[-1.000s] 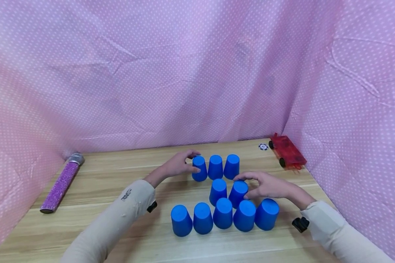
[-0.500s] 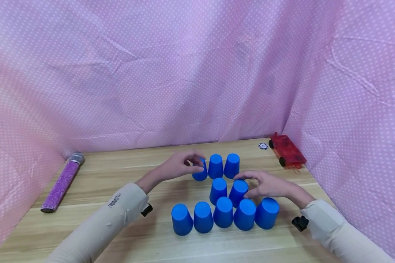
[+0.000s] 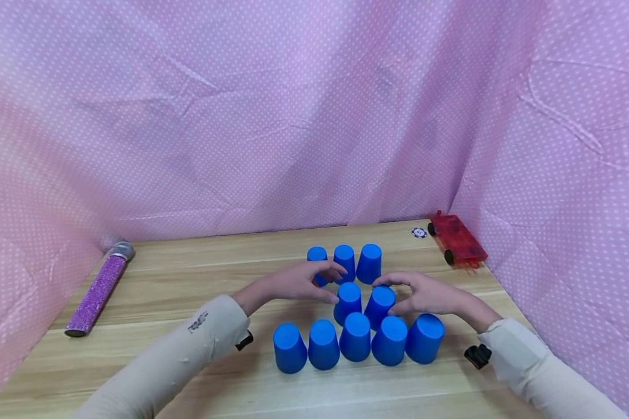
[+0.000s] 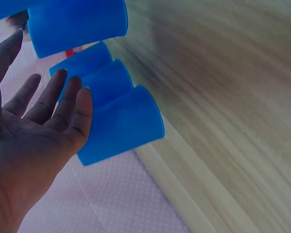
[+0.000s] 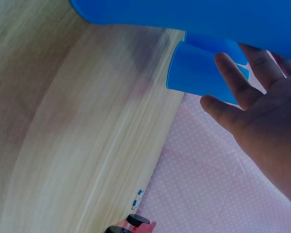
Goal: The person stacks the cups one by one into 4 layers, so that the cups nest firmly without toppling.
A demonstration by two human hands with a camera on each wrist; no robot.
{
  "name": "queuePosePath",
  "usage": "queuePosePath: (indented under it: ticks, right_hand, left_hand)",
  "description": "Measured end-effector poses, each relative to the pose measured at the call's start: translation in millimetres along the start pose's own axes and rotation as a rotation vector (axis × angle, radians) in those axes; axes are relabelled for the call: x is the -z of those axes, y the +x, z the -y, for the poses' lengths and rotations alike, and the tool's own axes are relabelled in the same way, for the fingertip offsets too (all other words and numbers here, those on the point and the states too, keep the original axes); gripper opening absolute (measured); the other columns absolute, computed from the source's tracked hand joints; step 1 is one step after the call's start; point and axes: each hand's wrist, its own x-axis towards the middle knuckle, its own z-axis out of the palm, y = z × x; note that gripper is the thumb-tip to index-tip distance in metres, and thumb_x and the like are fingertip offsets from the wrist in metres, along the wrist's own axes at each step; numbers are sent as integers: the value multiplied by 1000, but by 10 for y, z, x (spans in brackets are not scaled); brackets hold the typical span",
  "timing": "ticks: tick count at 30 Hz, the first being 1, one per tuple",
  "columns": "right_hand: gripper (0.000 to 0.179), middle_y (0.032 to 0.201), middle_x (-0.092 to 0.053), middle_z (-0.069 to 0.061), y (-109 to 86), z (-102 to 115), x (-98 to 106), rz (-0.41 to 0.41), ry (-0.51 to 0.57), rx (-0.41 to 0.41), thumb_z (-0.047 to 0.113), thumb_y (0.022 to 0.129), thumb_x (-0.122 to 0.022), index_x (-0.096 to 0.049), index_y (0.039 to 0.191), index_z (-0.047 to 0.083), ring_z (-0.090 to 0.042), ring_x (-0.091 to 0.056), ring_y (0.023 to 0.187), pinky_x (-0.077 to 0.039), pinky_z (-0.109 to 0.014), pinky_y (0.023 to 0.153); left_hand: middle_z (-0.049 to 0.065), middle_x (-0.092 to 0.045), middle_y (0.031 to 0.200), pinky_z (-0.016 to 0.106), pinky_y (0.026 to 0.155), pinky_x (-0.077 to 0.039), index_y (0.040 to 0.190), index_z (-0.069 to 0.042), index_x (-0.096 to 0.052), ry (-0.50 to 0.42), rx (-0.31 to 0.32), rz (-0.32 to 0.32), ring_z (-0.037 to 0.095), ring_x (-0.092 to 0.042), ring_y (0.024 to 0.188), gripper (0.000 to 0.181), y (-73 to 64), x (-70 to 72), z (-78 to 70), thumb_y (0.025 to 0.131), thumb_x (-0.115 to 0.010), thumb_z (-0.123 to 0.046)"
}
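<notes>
Your left hand (image 3: 304,281) is hovering half-spread, empty, by one cup (image 3: 348,305); your right hand (image 3: 424,295) is gripping another cup (image 3: 379,307). The head view alone is showing the mic (image 3: 98,295).

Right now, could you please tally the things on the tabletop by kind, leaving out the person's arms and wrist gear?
Blue cups: 10
Purple microphone: 1
Red toy car: 1
Round chip: 1
Total: 13

A glittery purple microphone (image 3: 98,294) lies at left, a round chip (image 3: 419,233) beside a red toy car (image 3: 458,238) at right.
</notes>
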Motion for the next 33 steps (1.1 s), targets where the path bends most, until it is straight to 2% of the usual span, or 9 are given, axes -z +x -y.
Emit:
queuePosePath:
  ticks: [8, 19, 28, 33]
  right_hand:
    - [54, 148, -53, -11, -15, 5, -3, -5, -3, 5, 29, 91, -73, -55, 140, 17, -46, -43, 139, -32, -78, 103]
    - [54, 147, -55, -8, -42, 19, 16, -28, 1, -18, 32, 90, -74, -56, 140, 20, -45, -43, 139, -30, -79, 104]
    - [58, 145, -56, -10, -90, -4, 99, -87, 23, -25, 33, 90, -74, -53, 142, 18, -43, -47, 137, -36, -75, 103]
    - [57, 142, -57, -13, -132, -8, 163, -142, 9, 2, 31, 90, -74, -54, 141, 18, -43, -50, 133, -45, -67, 100]
  left_hand:
    - [-5, -59, 138, 42, 101, -52, 141, -31, -52, 53, 28, 13, 17, -54, 130, 59, 93, -121, 18, 88, -75, -43]
    - [-7, -62, 130, 39, 98, -53, 138, -32, -55, 55, 21, 13, 16, -57, 124, 54, 131, -178, 14, 89, -75, -40]
    - [-7, -62, 129, 39, 98, -54, 138, -30, -54, 54, 39, 9, 14, -58, 122, 55, 158, -223, 22, 88, -76, -40]
    - [-7, -63, 130, 39, 99, -53, 137, -30, -55, 79, 42, 4, 12, -58, 122, 55, 180, -237, 20, 87, -77, -41]
